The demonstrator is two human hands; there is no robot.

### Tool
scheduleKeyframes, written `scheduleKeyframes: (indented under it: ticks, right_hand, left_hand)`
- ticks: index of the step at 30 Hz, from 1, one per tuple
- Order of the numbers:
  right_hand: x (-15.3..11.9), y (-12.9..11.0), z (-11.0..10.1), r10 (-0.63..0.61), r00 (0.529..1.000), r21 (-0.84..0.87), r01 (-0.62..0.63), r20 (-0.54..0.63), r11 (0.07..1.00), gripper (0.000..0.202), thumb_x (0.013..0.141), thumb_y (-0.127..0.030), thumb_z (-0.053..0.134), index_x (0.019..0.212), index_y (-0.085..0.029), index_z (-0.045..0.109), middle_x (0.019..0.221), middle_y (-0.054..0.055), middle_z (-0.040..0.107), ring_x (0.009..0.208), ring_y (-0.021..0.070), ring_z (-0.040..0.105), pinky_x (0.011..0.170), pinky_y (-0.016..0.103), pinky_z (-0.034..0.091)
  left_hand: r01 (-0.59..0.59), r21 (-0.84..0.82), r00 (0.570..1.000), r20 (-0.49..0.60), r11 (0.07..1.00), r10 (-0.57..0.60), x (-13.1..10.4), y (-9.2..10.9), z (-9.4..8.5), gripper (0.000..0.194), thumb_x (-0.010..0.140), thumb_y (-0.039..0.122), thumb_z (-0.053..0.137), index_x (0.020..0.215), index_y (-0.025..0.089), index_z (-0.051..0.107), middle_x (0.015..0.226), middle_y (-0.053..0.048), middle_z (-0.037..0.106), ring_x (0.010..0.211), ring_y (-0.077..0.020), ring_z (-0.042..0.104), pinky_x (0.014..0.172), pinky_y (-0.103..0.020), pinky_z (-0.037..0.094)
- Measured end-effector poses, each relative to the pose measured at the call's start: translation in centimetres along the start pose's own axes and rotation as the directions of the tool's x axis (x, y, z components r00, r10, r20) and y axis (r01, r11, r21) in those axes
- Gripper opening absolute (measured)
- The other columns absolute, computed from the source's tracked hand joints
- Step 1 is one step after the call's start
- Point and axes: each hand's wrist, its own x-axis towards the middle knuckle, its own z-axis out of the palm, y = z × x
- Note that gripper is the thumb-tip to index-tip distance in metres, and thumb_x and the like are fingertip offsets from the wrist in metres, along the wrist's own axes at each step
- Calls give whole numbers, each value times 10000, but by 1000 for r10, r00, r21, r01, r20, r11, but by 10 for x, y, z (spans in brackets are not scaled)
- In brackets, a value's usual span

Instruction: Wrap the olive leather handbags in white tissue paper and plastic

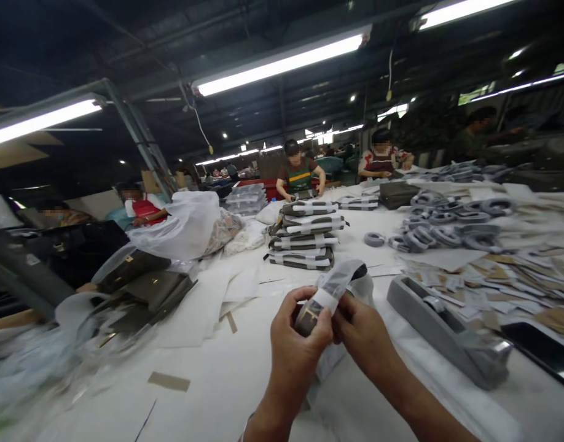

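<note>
My left hand is closed around a coiled strap with a gold-coloured metal fitting. A white band and thin, translucent wrapping cover part of the coil. On its right side my right hand has its fingers curled against the coil and wrapping; the fingertips are partly hidden. Both hands are above the white table. Just beyond them stands a stack of dark folded pieces with white wrapping. To the right of my right hand lies a grey tape dispenser.
Several wrapped grey coils lie at the back right, near scattered paper and card pieces. A dark phone-like device is at the right edge. Dark bags and plastic sheeting fill the left. Co-workers sit across the table.
</note>
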Motion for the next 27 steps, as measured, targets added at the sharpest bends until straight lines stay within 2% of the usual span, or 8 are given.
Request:
scheduleKeyframes:
  ticks: [4,7,10,15,19,22,24,27]
  right_hand:
    - [-8,-10,-10,-26,988,238,-11,151,971,273,862,-413,652,995,-195,750,775,26,710,758,210,649,717,305,508]
    - [-19,-20,-13,-31,949,570,-162,313,805,360,898,-478,632,1124,-212,720,1013,74,726,974,238,650,910,369,501]
    - [-23,-25,-10,39,951,704,-254,306,663,391,893,-512,637,1105,-195,724,1022,97,727,974,240,661,926,381,508]
    - [-18,-18,-1,115,963,727,-260,244,636,343,856,-481,699,1016,-181,743,951,70,739,892,210,680,844,307,526]
    - [-16,-12,-5,40,985,577,-131,168,806,406,863,-557,656,959,-174,750,884,41,737,867,201,667,798,285,515]
    - [-15,-1,-24,-56,980,309,-6,192,951,524,903,-626,542,842,-157,768,803,44,738,818,209,667,743,290,506]
    - [-12,13,-51,-59,985,110,41,164,993,500,924,-599,519,887,-177,785,856,44,761,830,217,680,749,299,507]
    - [4,46,-112,-50,998,-257,38,-40,966,363,923,-509,565,1052,-240,772,1031,26,769,938,231,693,844,322,511]
  left_hand:
    - [-81,106,996,-19,991,84,2,-1,-5,234,791,284,673,1011,204,661,922,-22,693,808,-173,650,731,-261,522]
    - [-214,184,975,-25,959,222,3,-5,-7,201,810,267,666,1005,216,674,1032,-45,680,992,-216,635,904,-323,494]
    - [-308,237,945,-35,921,325,-2,-11,-5,212,818,278,682,1026,240,700,1094,-59,668,1091,-244,609,987,-365,466]
    - [-361,317,925,1,877,380,-15,-20,-5,286,848,334,684,1128,278,703,1195,-75,654,1169,-262,587,1017,-390,469]
    - [-311,345,937,-45,886,346,-20,-27,-7,387,854,399,677,1222,282,656,1307,-74,624,1249,-284,556,1081,-424,432]
    - [-155,326,973,-114,933,202,-21,-31,-10,537,827,504,682,1313,295,590,1353,-54,615,1290,-293,536,1096,-409,427]
    - [-57,322,984,-140,945,106,-21,-33,-15,596,825,567,652,1353,306,556,1387,-37,597,1332,-297,501,1111,-397,416]
    - [-20,290,979,-190,957,78,-19,-37,-24,592,840,623,589,1334,295,579,1387,-32,601,1346,-318,486,1141,-420,381]
